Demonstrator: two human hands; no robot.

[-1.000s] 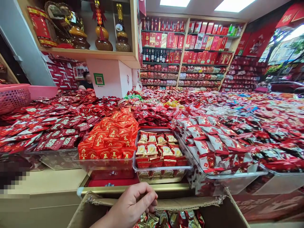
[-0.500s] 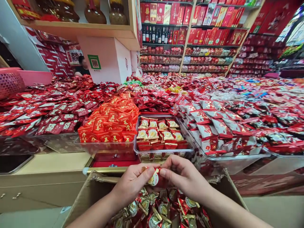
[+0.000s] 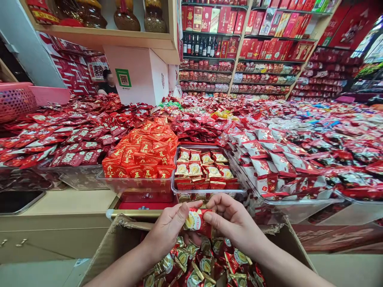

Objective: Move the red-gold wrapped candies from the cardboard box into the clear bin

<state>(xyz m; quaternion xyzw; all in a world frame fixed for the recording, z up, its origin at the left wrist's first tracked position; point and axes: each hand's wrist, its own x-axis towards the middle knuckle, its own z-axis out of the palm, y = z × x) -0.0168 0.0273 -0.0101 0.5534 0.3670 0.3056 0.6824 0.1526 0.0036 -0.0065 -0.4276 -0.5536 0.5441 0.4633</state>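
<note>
Turned flatter since the earlier frame, the red packet shows more of its printed face. Both grips are clamped on it, the left hand at one end, the right hand at the other. It is above the cardboard box of loose sweets, near the clear tray by the counter's front edge.

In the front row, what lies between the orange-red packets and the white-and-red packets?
A clear plastic tray of wrapped durian candies, laid in rows; the head view shows it.
</note>
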